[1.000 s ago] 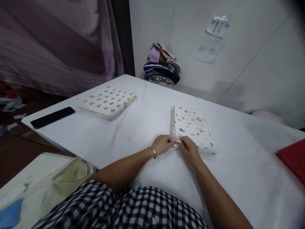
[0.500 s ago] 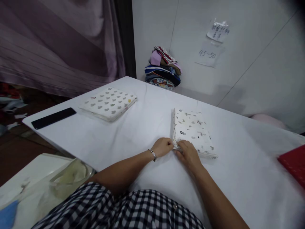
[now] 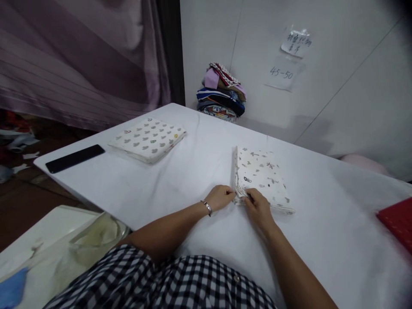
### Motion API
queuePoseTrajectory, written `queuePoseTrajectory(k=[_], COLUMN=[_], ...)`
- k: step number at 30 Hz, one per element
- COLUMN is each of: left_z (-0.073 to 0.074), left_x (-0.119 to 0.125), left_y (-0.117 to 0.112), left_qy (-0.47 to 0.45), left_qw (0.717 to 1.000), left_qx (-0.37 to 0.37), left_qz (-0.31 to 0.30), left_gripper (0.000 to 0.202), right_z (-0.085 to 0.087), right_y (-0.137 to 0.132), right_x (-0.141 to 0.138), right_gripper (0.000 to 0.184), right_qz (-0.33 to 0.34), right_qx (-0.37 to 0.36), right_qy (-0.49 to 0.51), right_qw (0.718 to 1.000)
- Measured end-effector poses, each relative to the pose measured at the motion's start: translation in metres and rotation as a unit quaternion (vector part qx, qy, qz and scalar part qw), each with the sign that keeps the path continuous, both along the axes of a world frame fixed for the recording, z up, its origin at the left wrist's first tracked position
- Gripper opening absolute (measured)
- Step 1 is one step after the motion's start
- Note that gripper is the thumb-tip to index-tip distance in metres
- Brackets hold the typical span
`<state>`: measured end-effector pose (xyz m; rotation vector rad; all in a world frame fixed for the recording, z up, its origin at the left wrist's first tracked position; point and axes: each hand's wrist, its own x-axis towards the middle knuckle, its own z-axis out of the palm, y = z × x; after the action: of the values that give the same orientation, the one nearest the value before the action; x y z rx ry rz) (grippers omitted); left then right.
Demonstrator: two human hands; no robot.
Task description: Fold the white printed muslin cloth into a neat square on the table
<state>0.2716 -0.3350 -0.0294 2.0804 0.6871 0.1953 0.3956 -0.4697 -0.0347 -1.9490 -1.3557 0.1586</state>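
A folded white cloth [image 3: 260,171] with small grey and brown prints lies flat on the white table [image 3: 199,163] in front of me. My left hand [image 3: 220,197], with a bracelet at the wrist, pinches the cloth's near left corner. At the same corner my right hand [image 3: 258,209] has thumb and fingers closed on the layered edge, which is bunched and slightly lifted. Farther left lies a second folded cloth [image 3: 148,140], white with grey mouse-head-like shapes; neither hand touches it.
A long black flat object [image 3: 75,158] lies at the table's left corner. Against the wall stands a pile of folded fabrics [image 3: 221,92]. Something red [image 3: 397,221] sits at the right edge. Below left is a white surface with a clear container [image 3: 98,231].
My right hand has shifted slightly right and its fingers have curled in more. The cloth's corner shows more bunched layers between my hands. The left hand has hardly moved.
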Motion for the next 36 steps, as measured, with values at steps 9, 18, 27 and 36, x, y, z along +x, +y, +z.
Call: queuePoseTrajectory(k=[9,18,27,36], left_z=[0.002,-0.006,-0.009,-0.002], left_x=[0.005,0.011,0.010,0.009], left_y=[-0.005,-0.006,-0.006,-0.001], left_qy=[0.048,-0.003,-0.022,-0.022], left_qw=[0.998,0.995,0.978,0.956], left_qx=[0.050,-0.099,-0.204,-0.290], left_qz=[0.003,0.017,0.024,0.041], left_gripper=[0.024,0.015,0.009,0.016], right_z=[0.001,0.000,-0.008,-0.003], right_y=[0.000,-0.001,0.000,-0.001], right_x=[-0.003,-0.008,-0.004,-0.007], right_gripper=[0.014,0.021,0.032,0.027], right_qz=[-0.011,-0.002,0.052,0.034], right_qx=[0.031,0.051,-0.003,0.015], right_qy=[0.004,-0.076,-0.187,-0.214], right_qw=[0.999,0.996,0.981,0.976])
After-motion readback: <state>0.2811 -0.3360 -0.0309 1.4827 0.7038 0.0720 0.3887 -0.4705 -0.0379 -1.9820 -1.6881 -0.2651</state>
